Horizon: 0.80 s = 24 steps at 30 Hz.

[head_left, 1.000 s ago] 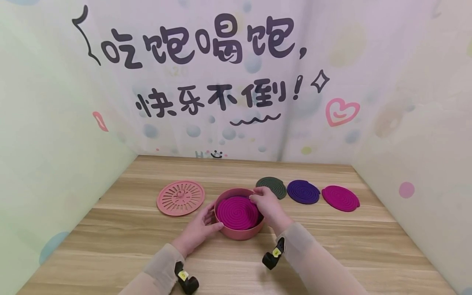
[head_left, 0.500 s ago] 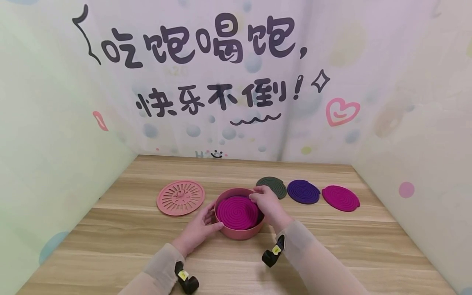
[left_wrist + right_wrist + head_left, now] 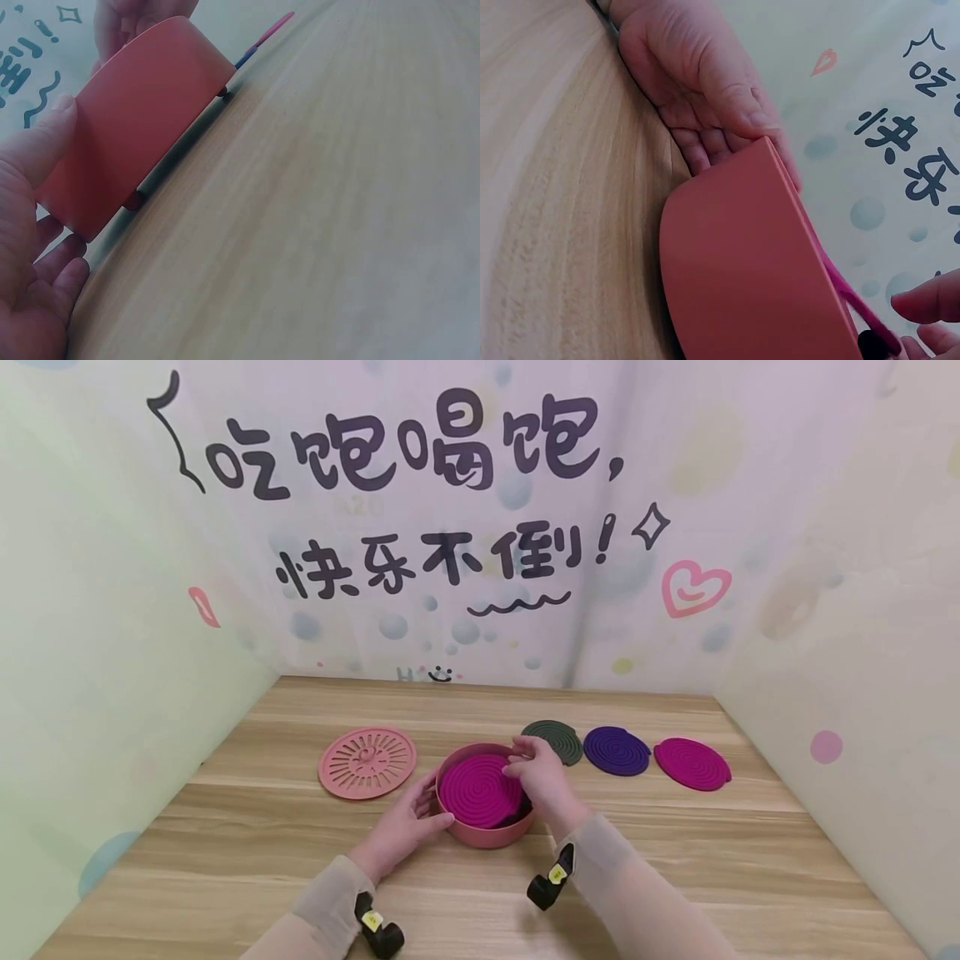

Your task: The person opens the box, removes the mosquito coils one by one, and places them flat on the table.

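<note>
My left hand grips the left side of a round pink mosquito coil holder, thumb at its rim and fingers lower on its wall. A magenta mosquito coil lies in the holder's mouth, tilted, with a dark gap at its lower right. My right hand is at the coil's right edge, thumb and fingers bent about it; the exact contact is partly hidden. In the right wrist view, the coil sticks up past the rim beside the right fingertips. Small feet show under the holder in the left wrist view.
A slotted pink lid lies left of the holder. Behind and to the right, a dark green coil, a violet coil and another magenta coil lie on the wooden table. A printed cloth hangs behind.
My right hand has shifted slightly up and left. The coil in the holder has moved left and tilted, widening the dark gap at its right. The left hand and holder look unmoved.
</note>
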Tool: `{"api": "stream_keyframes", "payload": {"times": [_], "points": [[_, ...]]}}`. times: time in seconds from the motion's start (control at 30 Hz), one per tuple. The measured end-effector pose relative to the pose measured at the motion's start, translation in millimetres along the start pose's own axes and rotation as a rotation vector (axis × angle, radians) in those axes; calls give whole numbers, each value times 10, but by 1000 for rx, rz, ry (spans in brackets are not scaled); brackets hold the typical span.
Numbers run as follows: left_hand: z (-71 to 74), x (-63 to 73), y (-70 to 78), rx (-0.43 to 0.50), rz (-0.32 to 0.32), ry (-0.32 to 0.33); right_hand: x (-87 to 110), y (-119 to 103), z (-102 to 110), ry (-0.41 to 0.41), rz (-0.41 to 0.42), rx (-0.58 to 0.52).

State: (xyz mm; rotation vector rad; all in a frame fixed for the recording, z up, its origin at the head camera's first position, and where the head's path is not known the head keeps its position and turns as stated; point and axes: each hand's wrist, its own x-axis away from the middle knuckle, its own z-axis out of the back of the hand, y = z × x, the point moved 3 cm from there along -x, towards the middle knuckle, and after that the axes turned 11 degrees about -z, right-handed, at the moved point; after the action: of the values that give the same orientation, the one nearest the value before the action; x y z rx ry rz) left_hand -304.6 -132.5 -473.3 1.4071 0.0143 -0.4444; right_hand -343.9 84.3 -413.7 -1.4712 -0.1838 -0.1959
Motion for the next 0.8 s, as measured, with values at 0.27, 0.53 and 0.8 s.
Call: {"api": "stream_keyframes", "payload": {"times": [0.27,0.53,0.8], "points": [[-4,2,4,0,1,7,3,22,-9,12,-19,-68],[0,-2,-4,-1,10,5,30,53,-7,-48,-141,-113],[4,-5,-23,-1,23,-4,40,55,-1,-71,-162,-138]]}}
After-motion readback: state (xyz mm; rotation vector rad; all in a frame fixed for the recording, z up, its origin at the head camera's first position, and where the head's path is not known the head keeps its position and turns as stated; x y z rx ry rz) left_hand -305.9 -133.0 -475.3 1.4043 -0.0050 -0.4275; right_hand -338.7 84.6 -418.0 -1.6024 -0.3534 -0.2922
